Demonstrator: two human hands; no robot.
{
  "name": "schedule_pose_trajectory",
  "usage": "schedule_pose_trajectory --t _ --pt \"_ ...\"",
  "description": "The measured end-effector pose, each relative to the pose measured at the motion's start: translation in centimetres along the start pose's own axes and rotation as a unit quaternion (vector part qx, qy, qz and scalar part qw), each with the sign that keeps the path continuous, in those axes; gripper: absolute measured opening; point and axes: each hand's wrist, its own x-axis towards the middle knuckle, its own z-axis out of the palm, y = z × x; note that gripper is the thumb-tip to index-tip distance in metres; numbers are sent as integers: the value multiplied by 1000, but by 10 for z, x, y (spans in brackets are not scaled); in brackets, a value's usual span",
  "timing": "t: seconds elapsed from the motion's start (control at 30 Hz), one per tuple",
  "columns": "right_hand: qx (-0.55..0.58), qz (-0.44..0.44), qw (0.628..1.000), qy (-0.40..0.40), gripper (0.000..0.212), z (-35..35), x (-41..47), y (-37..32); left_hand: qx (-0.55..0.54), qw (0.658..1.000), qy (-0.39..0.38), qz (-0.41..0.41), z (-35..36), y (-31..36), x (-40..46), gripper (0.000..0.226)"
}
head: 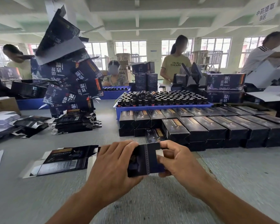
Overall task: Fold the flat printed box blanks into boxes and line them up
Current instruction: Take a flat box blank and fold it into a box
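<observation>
I hold a dark printed box (145, 160) above the grey table, its end facing me. My left hand (115, 160) grips its left side with fingers curled over the top. My right hand (178, 159) pinches a flap at its right end. A flat box blank (60, 160) lies on the table just left of my hands. Folded dark boxes (217, 128) stand lined up in rows behind my hands, stretching to the right. A stack of flat blanks (74, 122) sits farther back on the left.
A blue tray (162, 107) full of small dark bottles stands behind the box rows. A tall leaning pile of large printed cartons (68, 73) rises at the left. Several people (174, 63) work across the table. White sheets (2, 120) lie far left.
</observation>
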Motion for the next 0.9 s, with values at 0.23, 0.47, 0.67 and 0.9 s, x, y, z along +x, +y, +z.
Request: schedule_pose_trajectory --t 0.23,0.47,0.67,0.9 --pt "-38 -27 999 -7 37 1 -1 -3 62 996 -12 56 0 -6 1 88" --pt "-62 -55 996 20 49 0 -2 -5 34 998 -11 48 -7 -1 2 68" --pt "-101 -98 989 34 51 5 -5 -5 -3 1000 -3 28 -8 2 1 76" --pt "-75 -101 991 50 48 4 -5 -7 -5 999 17 45 -7 -2 1 72"
